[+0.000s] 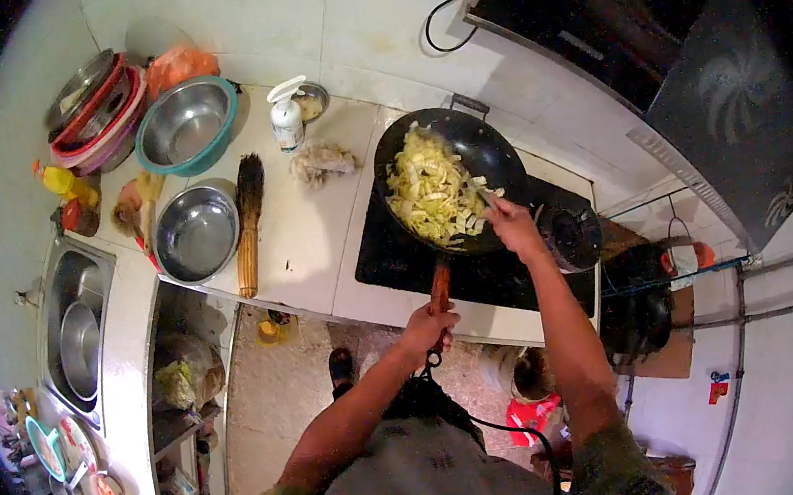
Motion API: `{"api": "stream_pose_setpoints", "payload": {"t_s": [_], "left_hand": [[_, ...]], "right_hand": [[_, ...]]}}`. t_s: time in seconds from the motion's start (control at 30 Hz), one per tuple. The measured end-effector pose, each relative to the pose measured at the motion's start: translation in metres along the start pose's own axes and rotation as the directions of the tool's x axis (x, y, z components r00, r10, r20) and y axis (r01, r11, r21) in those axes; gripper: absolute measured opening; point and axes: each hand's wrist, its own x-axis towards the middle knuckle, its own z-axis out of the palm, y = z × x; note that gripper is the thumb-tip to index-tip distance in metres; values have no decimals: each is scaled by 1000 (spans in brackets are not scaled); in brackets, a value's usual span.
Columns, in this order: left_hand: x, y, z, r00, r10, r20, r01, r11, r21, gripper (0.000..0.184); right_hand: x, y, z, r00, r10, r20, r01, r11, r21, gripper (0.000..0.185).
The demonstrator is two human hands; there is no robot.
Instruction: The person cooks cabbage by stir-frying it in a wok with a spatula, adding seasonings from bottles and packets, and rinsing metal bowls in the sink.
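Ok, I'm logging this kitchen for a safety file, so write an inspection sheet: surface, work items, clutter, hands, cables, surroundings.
Surface: pale counter; black stove top under the wok.
Job's things: wok with chopped vegetables.
Clutter: spray bottle, steel bowl, teal-rimmed basin, brush.
Hands: left hand grips the wok handle; right hand holds a mostly hidden utensil.
Cables: black cable by the wall; dark cord by the person's waist.
Surroundings: sink, range hood.

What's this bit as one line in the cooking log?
left grip: around pan handle | right grip: holding utensil at chopped vegetables | pan: on black stove | spray bottle: on counter
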Motion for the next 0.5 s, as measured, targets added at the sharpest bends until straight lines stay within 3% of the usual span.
{"api": "stream_pose_setpoints", "payload": {"t_s": [0.03,0.1,0.17,0.23,0.33,0.43,0.5], "left_hand": [[1,-1,-1,1000,-4,2,4,1000,5,39],[3,-3,-1,1000,7,9,-7,1000,11,38],[-4,1,2,1000,11,6,-11,1000,0,37],[-5,1,2,1000,19,0,-19,1000,-13,37],[2,-2,-1,1000,21,13,-21,1000,-6,37],[0,-3,0,999,30,11,-31,999,26,37],[-3,-2,1,999,35,10,-35,999,-2,36]], "right_hand": [[-10,-17,9,974,-225,-30,213,950,-231,41],[-60,-60,-4,982,-170,81,188,867,-461,42],[-94,-59,-25,917,-390,88,347,667,-659,44],[-124,-88,-57,966,-224,127,240,611,-754,43],[-152,-123,-105,950,-278,141,278,554,-785,41],[-162,-135,-125,965,-199,172,262,659,-705,38],[-159,-137,-116,983,22,183,119,681,-723,34]]}}
